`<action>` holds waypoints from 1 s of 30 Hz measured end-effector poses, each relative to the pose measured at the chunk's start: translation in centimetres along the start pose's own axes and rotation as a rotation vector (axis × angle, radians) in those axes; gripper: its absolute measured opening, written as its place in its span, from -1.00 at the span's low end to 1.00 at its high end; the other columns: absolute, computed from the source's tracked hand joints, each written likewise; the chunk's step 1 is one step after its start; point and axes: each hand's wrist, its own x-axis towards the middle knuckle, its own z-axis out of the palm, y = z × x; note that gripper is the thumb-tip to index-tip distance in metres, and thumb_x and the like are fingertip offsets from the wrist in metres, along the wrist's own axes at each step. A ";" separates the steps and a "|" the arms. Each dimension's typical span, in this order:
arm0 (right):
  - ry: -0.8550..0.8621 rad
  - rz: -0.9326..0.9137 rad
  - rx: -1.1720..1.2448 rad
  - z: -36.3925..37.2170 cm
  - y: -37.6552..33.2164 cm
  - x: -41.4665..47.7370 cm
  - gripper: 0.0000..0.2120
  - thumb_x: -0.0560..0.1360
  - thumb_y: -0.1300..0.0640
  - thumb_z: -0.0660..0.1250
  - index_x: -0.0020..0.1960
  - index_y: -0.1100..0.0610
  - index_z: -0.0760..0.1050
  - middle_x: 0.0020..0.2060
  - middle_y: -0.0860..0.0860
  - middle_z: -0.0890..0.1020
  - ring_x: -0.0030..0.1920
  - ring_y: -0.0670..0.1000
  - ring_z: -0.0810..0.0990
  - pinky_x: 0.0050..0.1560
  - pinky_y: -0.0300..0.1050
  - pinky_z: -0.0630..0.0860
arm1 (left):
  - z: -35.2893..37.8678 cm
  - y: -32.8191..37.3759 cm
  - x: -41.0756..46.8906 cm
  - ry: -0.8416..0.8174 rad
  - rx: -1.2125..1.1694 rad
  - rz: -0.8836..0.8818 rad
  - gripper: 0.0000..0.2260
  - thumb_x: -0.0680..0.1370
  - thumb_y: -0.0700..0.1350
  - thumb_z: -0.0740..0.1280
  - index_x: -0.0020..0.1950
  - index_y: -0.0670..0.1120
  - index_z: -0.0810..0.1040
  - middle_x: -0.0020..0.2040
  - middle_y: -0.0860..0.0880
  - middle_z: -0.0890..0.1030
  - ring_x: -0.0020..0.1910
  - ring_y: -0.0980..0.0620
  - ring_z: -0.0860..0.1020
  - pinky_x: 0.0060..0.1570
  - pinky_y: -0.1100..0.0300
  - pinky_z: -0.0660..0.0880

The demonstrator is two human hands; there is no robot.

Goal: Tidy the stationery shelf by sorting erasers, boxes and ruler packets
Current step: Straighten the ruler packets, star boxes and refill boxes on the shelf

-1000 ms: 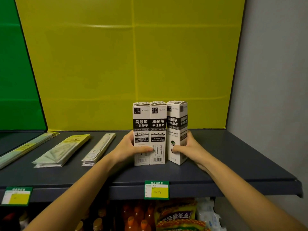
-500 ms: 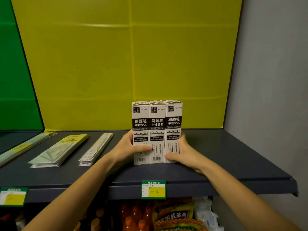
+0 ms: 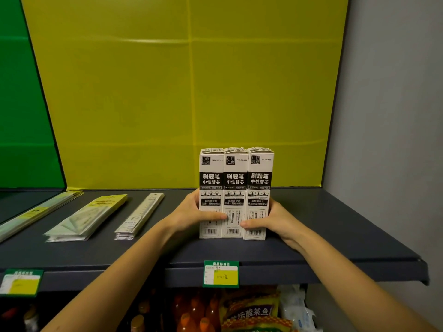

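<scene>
Three tall white-and-black refill boxes stand upright side by side on the dark shelf (image 3: 335,226): left box (image 3: 210,178), middle box (image 3: 235,178), right box (image 3: 260,178), fronts facing me. My left hand (image 3: 191,215) grips the left box, thumb across its front, fingers behind. My right hand (image 3: 273,221) grips the right box from the right, thumb on its front. Ruler packets lie flat to the left: a narrow stack (image 3: 140,215), a yellow-topped stack (image 3: 90,218) and a long one (image 3: 36,213) at the far left.
A yellow back panel (image 3: 187,92) rises behind the shelf, a grey wall (image 3: 395,116) closes the right side. Price tags (image 3: 221,273) hang on the shelf's front lip. Bottles and snack bags (image 3: 249,312) fill the shelf below.
The right box, earlier turned at an angle and apart, now faces front and sits flush against the other two. Both hands stay on the outer boxes.
</scene>
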 end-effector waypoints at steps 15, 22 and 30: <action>-0.068 -0.006 0.039 0.4 0.4 0.6 -0.43 0.23 0.40 0.51 0.17 0.08 0.46 0.06 0.05 0.65 0.08 0.00 0.63 0.02 -0.16 0.60 | -0.8 -0.4 -0.6 -0.003 0.022 -0.034 -0.52 0.29 -0.37 0.49 0.17 -0.23 0.48 0.02 -0.08 0.69 0.03 -0.03 0.65 -0.03 0.14 0.60; -0.093 -0.014 0.050 1.5 0.4 1.0 -0.44 0.23 0.40 0.51 0.14 0.04 0.47 0.05 0.03 0.66 0.08 0.00 0.63 0.06 -0.10 0.59 | -1.9 -0.4 -1.2 0.012 0.071 -0.067 -0.49 0.25 -0.30 0.53 0.17 -0.21 0.51 0.07 -0.09 0.68 0.06 -0.04 0.64 0.09 0.04 0.57; -0.095 -0.010 0.061 2.0 0.8 1.3 -0.36 0.23 0.38 0.52 0.24 0.12 0.42 0.10 0.06 0.64 0.11 0.01 0.61 0.08 -0.09 0.58 | -2.4 -0.2 -1.6 -0.012 0.072 -0.091 -0.33 0.13 -0.15 0.58 0.20 -0.22 0.47 0.07 -0.06 0.68 0.07 -0.04 0.64 0.05 0.10 0.58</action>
